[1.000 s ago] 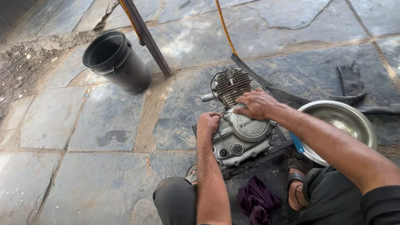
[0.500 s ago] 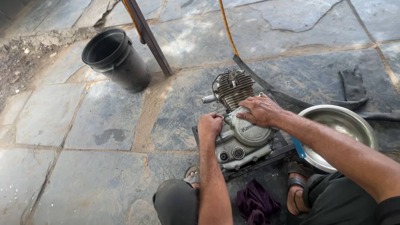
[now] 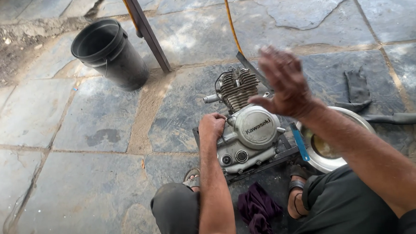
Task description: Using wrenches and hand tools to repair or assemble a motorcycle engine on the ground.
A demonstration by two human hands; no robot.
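Left hand (image 3: 211, 126) gripping heavy, rigid, likely greasy engine (image 3: 246, 129) at its left side; right hand (image 3: 283, 83) spread open above.

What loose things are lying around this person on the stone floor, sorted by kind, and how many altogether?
Engines: 1, grey motorcycle engine, left hand resting on it
Buckets: 1, black bucket
Bowls: 1, metal bowl
Cloths: 2, purple rag and dark cloth
Total: 5
The right hand is raised, holding nothing.
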